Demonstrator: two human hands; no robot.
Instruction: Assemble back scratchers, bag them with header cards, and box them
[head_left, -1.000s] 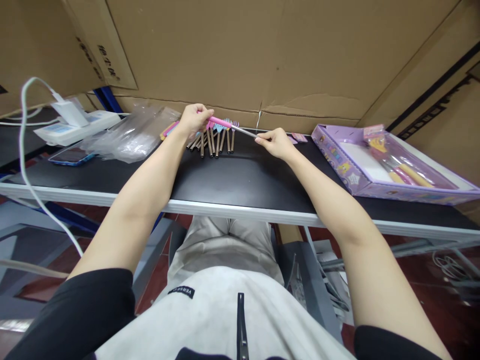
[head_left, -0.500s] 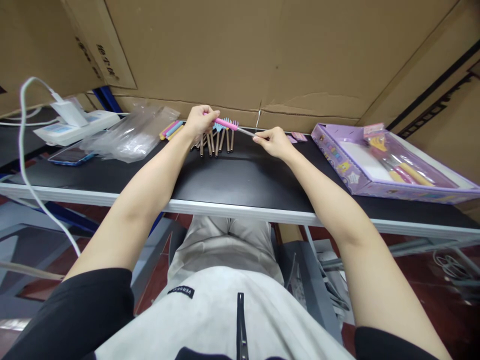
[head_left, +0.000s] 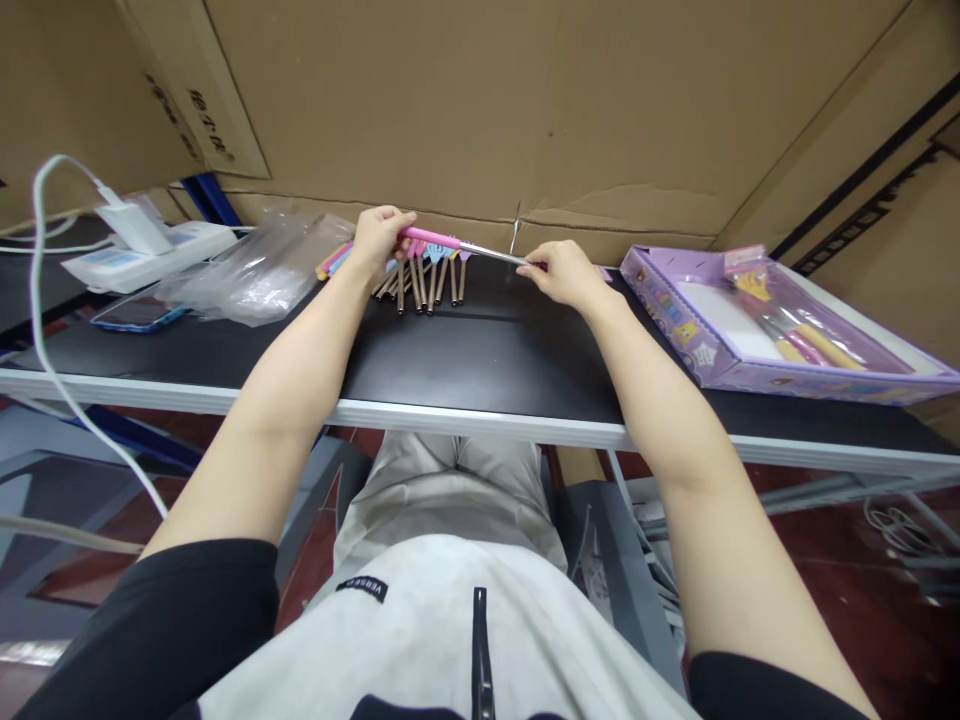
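Both hands are standing farther apart than half a second ago: the left hand [head_left: 382, 240] is shifting toward the left end of the bench [head_left: 487, 365], the right hand [head_left: 562, 272] slightly toward the right end, and a longer stretch of metal shaft [head_left: 491, 253] is showing beyond the pink sleeve [head_left: 433, 238] of the rod. This rod is spanning the gap between the hands near the rear edge of the bench. Left fingers are clamping on the left end of the pink sleeve; right thumb and forefinger are pinching the far end of the metal shaft and hiding its tip. Metal rods with coloured heads [head_left: 420, 288] are lying close by, heads toward the rear edge. A purple box [head_left: 832, 380] is occupying the right end of the bench.

Caution — if the hands are pulling out of line, the thin shaft is likely to be bending at the sleeve mouth. If the right pinch is slipping on the smooth metal, that hand may be jerking toward the purple box — and if the left grip is loosening, the sleeve may be dropping onto the metal rods and scattering them toward the front edge
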